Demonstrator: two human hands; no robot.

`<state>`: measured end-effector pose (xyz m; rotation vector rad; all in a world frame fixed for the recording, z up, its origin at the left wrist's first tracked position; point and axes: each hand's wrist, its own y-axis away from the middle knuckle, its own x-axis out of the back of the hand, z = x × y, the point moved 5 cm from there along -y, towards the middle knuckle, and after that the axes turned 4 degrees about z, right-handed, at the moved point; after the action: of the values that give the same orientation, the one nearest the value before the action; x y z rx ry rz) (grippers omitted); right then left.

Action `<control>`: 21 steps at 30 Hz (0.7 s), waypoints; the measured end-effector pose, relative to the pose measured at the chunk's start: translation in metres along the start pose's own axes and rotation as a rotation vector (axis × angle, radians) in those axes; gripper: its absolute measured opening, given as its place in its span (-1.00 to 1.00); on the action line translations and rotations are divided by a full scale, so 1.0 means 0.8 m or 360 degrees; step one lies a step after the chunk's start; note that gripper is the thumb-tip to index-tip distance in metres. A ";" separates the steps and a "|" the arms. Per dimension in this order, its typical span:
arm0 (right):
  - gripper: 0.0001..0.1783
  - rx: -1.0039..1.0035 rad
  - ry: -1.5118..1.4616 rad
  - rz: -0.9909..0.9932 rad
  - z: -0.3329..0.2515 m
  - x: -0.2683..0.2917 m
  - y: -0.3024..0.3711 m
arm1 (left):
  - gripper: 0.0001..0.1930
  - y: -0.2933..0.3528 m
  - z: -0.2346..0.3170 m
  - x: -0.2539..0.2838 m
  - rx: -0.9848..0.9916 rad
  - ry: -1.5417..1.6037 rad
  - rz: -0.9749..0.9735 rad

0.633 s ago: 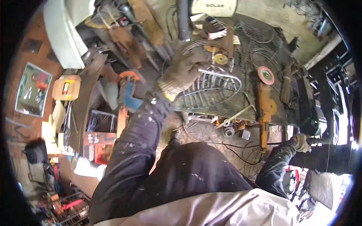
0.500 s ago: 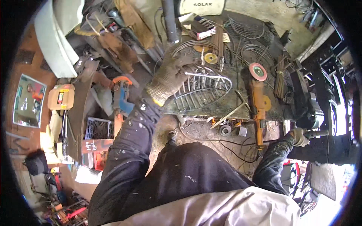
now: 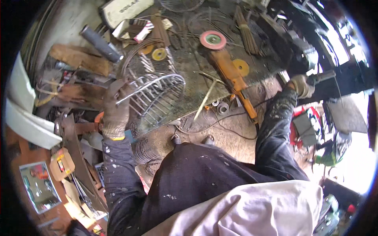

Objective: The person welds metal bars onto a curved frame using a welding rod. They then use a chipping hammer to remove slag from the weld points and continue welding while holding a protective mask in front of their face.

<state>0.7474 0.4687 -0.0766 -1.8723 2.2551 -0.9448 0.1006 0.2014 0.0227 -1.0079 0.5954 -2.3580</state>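
Observation:
In a grey-brown glove, my left hand (image 3: 117, 112) is closed on the left end of a curved metal-bar rack (image 3: 159, 94). The rack has a rounded rim and a row of thin crossbars, and it rests near the front edge of the dark workbench (image 3: 197, 92). My fingertips are partly hidden by the rack's bars. Off to the right, beyond the bench edge, my gloved right hand (image 3: 302, 86) is wrapped round a grey-handled welding electrode holder (image 3: 323, 77). A thin rod hangs down from its end.
An orange angle grinder (image 3: 230, 72) with a pink-green disc (image 3: 213, 40) lies on the bench, its cable dropping to the floor. Nearby are a chipping hammer (image 3: 206, 96), yellow discs (image 3: 159, 54) and bundled rods (image 3: 247, 33). A grey pipe (image 3: 101, 43) juts at the left.
My view has turned to the right, so the bench appears rotated. My left hand keeps its hold on the rack; my right hand still holds the electrode holder, out to the right.

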 end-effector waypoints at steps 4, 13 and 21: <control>-0.55 0.0040 0.0017 0.0209 0.020 -0.014 -0.034 | -0.73 0.000 0.014 -0.004 0.0104 -0.0100 -0.0067; -0.37 -0.0343 -0.0976 -0.0986 0.026 0.153 -0.063 | -0.79 0.014 -0.010 0.029 0.0099 -0.0204 0.0007; -0.61 -0.0390 -0.1392 -0.1061 0.104 0.188 -0.090 | -0.74 0.006 0.020 -0.005 0.0104 0.0177 0.0154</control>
<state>0.8061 0.2929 -0.0595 -2.4989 1.2827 0.1935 0.1167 0.1972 0.0281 -0.8060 0.5909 -2.3433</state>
